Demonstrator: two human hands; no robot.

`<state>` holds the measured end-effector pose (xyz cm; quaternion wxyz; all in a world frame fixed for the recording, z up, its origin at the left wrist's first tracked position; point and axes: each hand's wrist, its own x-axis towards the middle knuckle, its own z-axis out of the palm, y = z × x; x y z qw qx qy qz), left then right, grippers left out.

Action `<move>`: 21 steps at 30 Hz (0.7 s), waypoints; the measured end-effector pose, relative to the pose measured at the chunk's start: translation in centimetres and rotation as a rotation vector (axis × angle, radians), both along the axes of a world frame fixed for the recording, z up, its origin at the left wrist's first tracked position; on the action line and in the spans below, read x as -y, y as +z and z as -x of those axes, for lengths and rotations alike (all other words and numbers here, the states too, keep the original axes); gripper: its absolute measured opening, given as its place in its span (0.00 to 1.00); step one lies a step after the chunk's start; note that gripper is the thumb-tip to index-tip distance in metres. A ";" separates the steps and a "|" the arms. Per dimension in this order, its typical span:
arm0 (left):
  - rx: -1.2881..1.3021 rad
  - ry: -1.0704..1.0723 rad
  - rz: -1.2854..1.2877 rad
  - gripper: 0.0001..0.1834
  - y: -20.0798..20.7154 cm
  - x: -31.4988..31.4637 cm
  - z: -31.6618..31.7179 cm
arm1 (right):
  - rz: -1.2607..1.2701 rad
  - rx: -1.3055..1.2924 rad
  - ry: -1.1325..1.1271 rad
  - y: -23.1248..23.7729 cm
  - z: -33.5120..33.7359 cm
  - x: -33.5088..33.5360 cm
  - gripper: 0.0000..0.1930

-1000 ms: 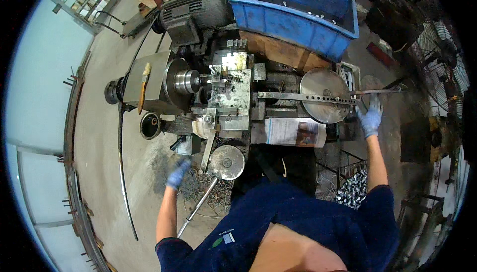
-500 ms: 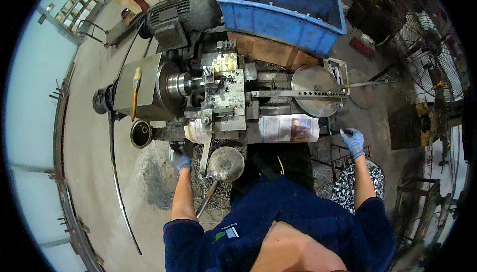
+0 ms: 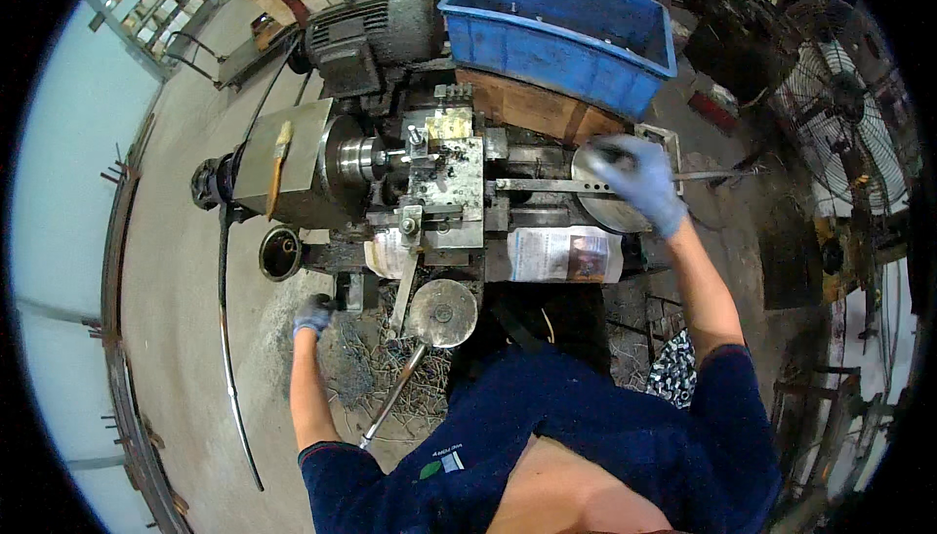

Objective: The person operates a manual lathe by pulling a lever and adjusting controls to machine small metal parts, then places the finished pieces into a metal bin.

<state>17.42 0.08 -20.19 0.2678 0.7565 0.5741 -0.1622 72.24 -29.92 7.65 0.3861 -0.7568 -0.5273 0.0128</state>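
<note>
A lathe stands in front of me, with a round chuck (image 3: pixel 360 158) at its left and a metal tool slide (image 3: pixel 454 178) in the middle. My right hand (image 3: pixel 644 184), in a blue glove with dark fingertips, is over the round metal disc (image 3: pixel 607 210) at the right end of the flat bar with holes (image 3: pixel 547 185). Its fingers are smeared by motion. My left hand (image 3: pixel 313 316), gloved the same way, is low at the left, beside a small metal block (image 3: pixel 357 292). Its dark fingers are too small to make out, and so is anything in them.
Behind the lathe is a blue bin (image 3: pixel 556 41) with a few small pieces. A brush (image 3: pixel 279 168) lies on the headstock, and a round pot (image 3: pixel 280 253) is below it. A round-ended lever (image 3: pixel 443 314) juts toward me. Metal parts (image 3: pixel 672 370) are heaped at right, near a fan (image 3: pixel 839 95).
My right hand has risen from beside the machine's right end to over the round disc. My left hand has moved left and slightly down, away from the lathe's front.
</note>
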 end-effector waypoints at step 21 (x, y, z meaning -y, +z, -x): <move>0.097 0.452 -0.826 0.18 14.9 14.5 10.1 | 0.574 0.777 0.656 -0.3 17.0 -23.5 0.28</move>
